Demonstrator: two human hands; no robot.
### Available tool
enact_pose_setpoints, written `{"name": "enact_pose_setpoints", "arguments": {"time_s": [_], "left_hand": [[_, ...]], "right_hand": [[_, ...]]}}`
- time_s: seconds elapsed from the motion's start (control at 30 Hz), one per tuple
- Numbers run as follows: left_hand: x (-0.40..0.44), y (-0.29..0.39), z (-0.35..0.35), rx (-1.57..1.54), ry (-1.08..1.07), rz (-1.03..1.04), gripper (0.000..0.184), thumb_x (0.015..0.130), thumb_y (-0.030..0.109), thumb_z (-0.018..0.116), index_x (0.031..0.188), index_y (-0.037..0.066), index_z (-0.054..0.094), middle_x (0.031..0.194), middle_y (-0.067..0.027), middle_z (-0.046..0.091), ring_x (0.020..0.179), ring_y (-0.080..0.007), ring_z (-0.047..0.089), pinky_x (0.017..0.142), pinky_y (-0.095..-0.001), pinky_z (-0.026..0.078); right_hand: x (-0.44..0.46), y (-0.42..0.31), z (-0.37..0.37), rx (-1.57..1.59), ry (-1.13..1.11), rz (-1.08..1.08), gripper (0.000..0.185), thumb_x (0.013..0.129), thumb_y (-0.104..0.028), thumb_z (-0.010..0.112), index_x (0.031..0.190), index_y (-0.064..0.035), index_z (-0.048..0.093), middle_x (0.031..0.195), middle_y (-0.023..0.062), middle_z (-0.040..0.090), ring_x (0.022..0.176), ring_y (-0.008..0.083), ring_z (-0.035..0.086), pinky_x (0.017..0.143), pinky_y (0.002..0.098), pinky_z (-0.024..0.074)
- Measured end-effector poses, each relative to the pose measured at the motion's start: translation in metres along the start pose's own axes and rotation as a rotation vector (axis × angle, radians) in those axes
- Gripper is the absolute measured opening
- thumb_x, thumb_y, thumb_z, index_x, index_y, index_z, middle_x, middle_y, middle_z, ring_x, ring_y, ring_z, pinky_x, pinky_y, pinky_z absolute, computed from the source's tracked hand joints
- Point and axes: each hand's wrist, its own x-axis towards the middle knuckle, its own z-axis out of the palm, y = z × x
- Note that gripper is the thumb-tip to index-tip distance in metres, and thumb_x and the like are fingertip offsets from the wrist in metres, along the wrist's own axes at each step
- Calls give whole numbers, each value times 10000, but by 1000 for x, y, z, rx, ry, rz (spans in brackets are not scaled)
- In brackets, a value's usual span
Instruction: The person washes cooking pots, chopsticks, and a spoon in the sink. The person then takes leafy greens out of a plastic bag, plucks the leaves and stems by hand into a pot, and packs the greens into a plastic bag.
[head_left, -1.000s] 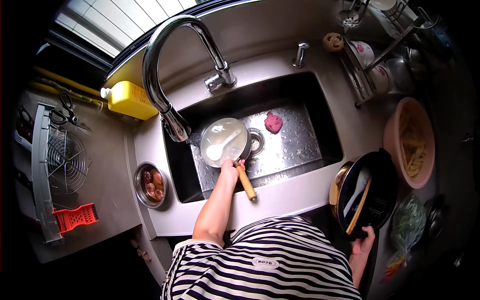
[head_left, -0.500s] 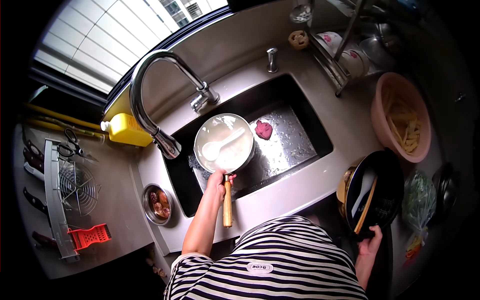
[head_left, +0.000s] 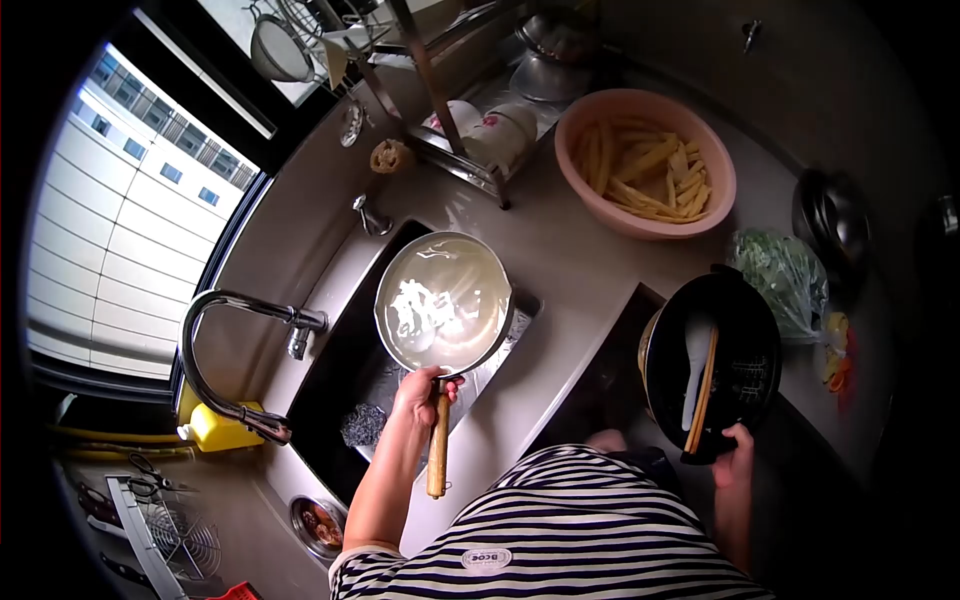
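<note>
My left hand [head_left: 422,396] is closed around the base of the wooden handle of a small pan [head_left: 444,300] full of cloudy liquid, held over the sink [head_left: 330,375]. A pale spoon shape shows faintly in the liquid. At the right, my right hand [head_left: 735,457] grips the lower rim of a black pot [head_left: 745,340], which is tilted. Inside the pot lie a grey-white spatula [head_left: 694,370] and wooden chopsticks [head_left: 706,390].
A pink bowl [head_left: 720,205] of pale strips stands on the counter, beside bagged greens [head_left: 785,280]. The faucet [head_left: 200,350] arches at the left, near a yellow bottle [head_left: 225,428]. A dish rack [head_left: 470,165] stands behind. A metal bowl [head_left: 318,528] sits front left.
The view has swung toward the right. The small pan has come up out of the sink and moved toward the pot side. The right hand still holds the pot.
</note>
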Motion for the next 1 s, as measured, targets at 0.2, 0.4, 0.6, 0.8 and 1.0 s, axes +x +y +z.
{"name": "enact_pose_setpoints", "arguments": {"time_s": [0.2,0.4,0.6,0.8,1.0], "left_hand": [[37,-5,83,9,-102,-76,231,877,99,360,949,-102,447,763,-202,578,496,-167,511,470,-295,473],[62,-18,135,-55,-158,-120,210,873,107,350,935,-74,437,723,-202,579,485,-187,519,435,-286,466],[78,-34,165,-77,-55,-31,228,881,111,348,935,-78,465,720,-176,580,496,-167,528,462,-290,481],[100,-56,195,-215,39,105,199,894,139,401,1004,-26,427,744,-177,572,524,-204,540,443,-301,475],[75,-54,225,-389,71,107,292,861,114,500,1094,13,357,815,-177,537,558,-245,570,426,-335,479]], "right_hand": [[-4,-11,-21,24,61,-24,43,662,-75,537,700,-95,530,702,-6,552,672,148,566,582,271,461],[-11,-19,-31,82,95,-44,71,656,-75,536,726,-85,536,730,-1,555,690,162,568,592,275,466],[-18,-35,-36,63,55,-6,138,655,-94,532,791,-79,550,747,9,562,678,173,577,562,287,472],[-20,-54,-41,-15,-24,15,194,669,-93,502,849,-55,566,795,29,584,688,179,589,567,292,486],[-44,-78,12,-163,-34,-109,300,669,-70,485,948,4,568,903,73,607,822,209,594,730,310,492]]}}
